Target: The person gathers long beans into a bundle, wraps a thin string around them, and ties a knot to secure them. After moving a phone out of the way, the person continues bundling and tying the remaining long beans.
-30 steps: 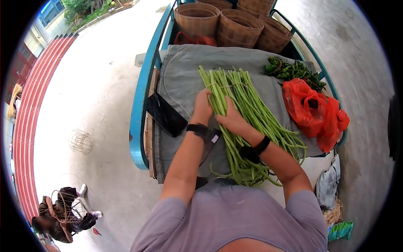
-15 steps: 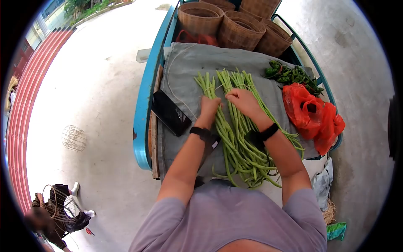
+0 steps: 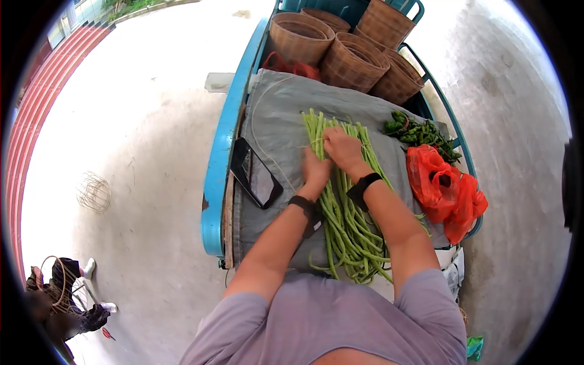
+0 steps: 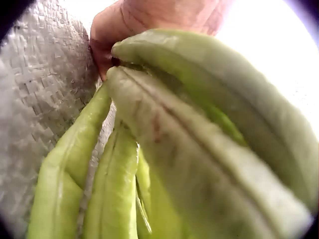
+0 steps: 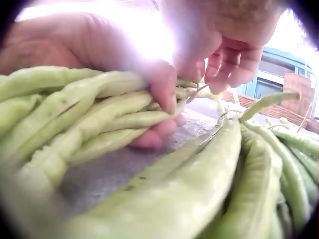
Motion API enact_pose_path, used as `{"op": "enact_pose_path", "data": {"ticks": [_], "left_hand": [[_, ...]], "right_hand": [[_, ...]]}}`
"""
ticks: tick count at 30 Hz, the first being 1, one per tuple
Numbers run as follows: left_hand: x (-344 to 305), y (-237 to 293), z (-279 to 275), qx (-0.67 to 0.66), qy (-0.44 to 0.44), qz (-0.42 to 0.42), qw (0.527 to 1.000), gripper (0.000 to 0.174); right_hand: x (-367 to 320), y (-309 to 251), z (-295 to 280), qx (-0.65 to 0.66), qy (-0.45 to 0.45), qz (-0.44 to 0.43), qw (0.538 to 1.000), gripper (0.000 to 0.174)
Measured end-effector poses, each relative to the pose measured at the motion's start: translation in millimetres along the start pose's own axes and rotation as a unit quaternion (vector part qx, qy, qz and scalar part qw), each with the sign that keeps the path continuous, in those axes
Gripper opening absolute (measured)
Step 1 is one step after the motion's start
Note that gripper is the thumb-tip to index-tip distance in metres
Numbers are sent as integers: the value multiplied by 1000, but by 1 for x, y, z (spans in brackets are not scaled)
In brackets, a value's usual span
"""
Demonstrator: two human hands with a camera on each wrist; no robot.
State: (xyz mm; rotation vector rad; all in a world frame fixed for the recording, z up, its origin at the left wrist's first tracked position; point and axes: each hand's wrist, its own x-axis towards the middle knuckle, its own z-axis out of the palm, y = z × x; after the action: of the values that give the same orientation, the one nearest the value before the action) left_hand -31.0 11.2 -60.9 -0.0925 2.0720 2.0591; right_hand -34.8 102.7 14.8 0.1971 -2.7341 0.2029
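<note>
A long bunch of green long beans point(image 3: 348, 214) lies on a grey cloth point(image 3: 274, 121) spread over a blue cart point(image 3: 218, 176). My left hand point(image 3: 316, 169) grips a bundle of the beans point(image 5: 99, 114) near their far end, with its fingers point(image 5: 164, 92) curled round the pods. My right hand point(image 3: 339, 145) is just beyond it, fingers curled. In the right wrist view the right hand point(image 5: 224, 69) pinches a thin tie strand point(image 5: 199, 92) at the bundle. The left wrist view is filled by bean pods point(image 4: 199, 149), with the left hand point(image 4: 149, 20) above them.
A black phone point(image 3: 255, 177) lies on the cloth left of the beans. Red plastic bags point(image 3: 447, 188) and dark greens point(image 3: 420, 131) sit at the right. Woven baskets point(image 3: 353, 58) stand at the cart's far end. A crouching person point(image 3: 61, 298) is on the concrete, lower left.
Both hands slid up the beans toward their far ends and came close together. The two spread bundles were drawn back into one bunch. The head view tilted a little.
</note>
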Motion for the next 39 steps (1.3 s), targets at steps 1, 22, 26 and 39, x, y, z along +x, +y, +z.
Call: {"op": "enact_pose_path", "data": {"ticks": [1,22,26,39], "left_hand": [[-2,5,0,24,0,-7,1000,51],[-9,29,21,61,-46,-58,995,45],[-6,30,31,-22,-71,-98,992,39],[16,-10,67,31,-53,6,998,45]], "right_hand": [[2,-3,-3,4,8,6,1000,6],[-40,16,-135,429,232,205,849,15],[-89,123,-135,374,216,255,865,14],[-137,213,-94,357,99,508,778,28]]}}
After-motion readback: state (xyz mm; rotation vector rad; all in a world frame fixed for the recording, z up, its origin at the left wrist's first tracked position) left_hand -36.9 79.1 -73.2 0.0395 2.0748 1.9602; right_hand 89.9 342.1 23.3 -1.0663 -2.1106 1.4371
